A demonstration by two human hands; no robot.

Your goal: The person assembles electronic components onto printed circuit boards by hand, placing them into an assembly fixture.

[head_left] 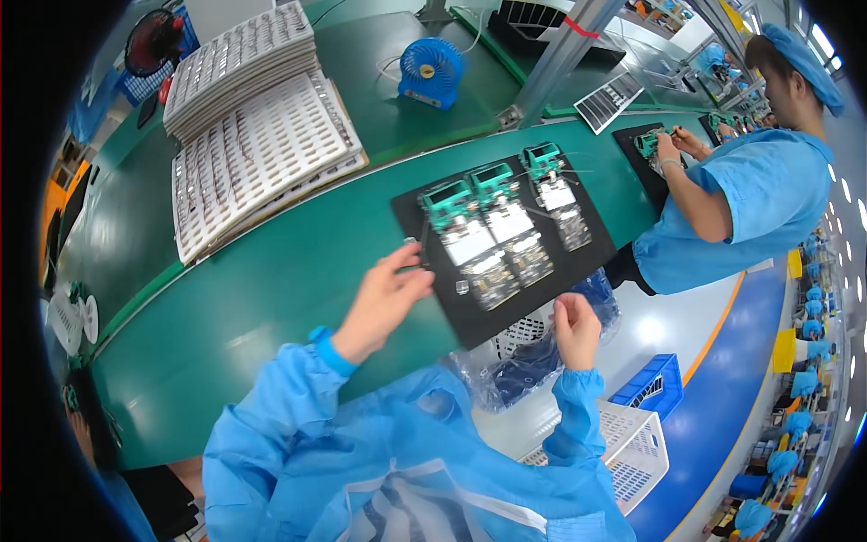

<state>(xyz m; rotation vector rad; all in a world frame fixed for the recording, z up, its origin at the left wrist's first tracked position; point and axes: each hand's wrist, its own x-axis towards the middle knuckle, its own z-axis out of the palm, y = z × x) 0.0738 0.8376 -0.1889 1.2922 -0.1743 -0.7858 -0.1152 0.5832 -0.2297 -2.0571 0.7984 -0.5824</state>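
A black mat (578, 194) carries several circuit boards, each joined to a green frame (447, 200). Beside its left edge is my left hand (384, 294), fingers half bent and apart; a tiny pale thing shows by a fingertip, too small to name. Close to that hand, a small silvery square piece (462, 287) lies on the mat. My right hand (576, 330) is at the mat's near right edge, its fingers curled together; whatever they may hold is hidden.
White trays (262, 154) filled with small parts are stacked at the far left. A blue fan (431, 72) stands behind the green bench (271, 298). At right, a co-worker (754, 199) handles boards. A white basket (637, 452) and blue bin (655, 387) are below right.
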